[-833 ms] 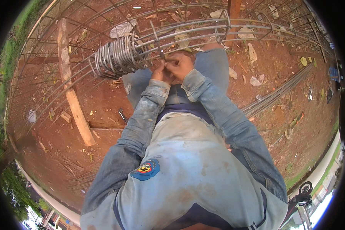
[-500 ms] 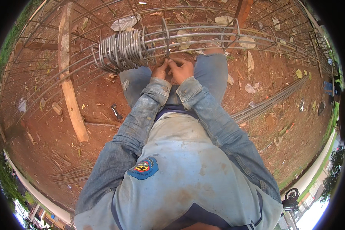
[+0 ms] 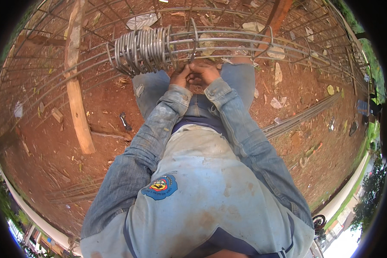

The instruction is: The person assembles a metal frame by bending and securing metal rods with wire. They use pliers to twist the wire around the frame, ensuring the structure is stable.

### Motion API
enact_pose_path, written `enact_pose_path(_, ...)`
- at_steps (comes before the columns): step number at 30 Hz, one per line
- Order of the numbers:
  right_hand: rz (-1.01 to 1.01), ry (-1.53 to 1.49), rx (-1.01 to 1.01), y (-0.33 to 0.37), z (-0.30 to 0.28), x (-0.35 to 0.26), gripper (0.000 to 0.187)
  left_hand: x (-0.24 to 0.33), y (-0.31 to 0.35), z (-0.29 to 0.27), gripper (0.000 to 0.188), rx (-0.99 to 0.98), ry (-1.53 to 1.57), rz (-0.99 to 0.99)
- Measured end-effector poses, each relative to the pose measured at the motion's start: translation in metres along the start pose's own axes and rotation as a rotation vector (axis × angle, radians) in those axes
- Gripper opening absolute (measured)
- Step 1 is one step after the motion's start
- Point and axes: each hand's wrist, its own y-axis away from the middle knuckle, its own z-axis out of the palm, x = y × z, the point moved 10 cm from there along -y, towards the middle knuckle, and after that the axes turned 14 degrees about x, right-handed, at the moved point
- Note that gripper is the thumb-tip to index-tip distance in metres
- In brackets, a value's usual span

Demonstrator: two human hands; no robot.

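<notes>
Long steel reinforcing bars [image 3: 232,38] run across in front of me. A tight bunch of steel stirrups [image 3: 144,50] hangs round them left of my hands, and a single stirrup [image 3: 195,38] stands apart just above my fingers. My left hand [image 3: 181,76] is closed, thumb and fingers pinched together below that stirrup. Against it, my right hand [image 3: 203,74] is closed too, its fingers curled and their tips meeting the left ones near the stirrup's lower end. What lies between the fingertips is too small and hidden to make out.
At the left, a wooden post [image 3: 78,109] props the bars; a reddish post [image 3: 276,21] stands at the upper right. Beyond is a wire-like steel cage [image 3: 43,26]. A bundle of rods [image 3: 303,115] lies on the dirt at right. A small dark object [image 3: 125,121] lies left of my knee.
The whole view has shifted slightly. My right hand has turned, its fingers curling in more beneath the bars. Both hands remain together at the same stirrup.
</notes>
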Motion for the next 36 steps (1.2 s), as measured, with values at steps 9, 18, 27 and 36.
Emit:
enact_pose_path(9, -0.351, 0.21, 0.116, -0.001, 0.0, -0.022, 0.021, -0.005, -0.011, -0.005, 0.015, 0.07, 0.04, -0.141)
enact_pose_path(18, -0.725, 0.696, 0.277, 0.017, -0.004, -0.061, 0.019, 0.043, -0.002, -0.002, 0.022, 0.308, -0.293, 0.342)
enact_pose_path(27, -0.705, 0.431, 0.144, 0.003, -0.012, -0.044, 0.022, 0.047, 0.017, -0.003, 0.012, 0.371, -0.25, 0.397)
enact_pose_path(36, -0.409, 0.088, -0.103, -0.035, -0.004, 0.001, 0.022, 0.064, 0.063, 0.025, 0.015, 0.351, -0.663, 0.918)
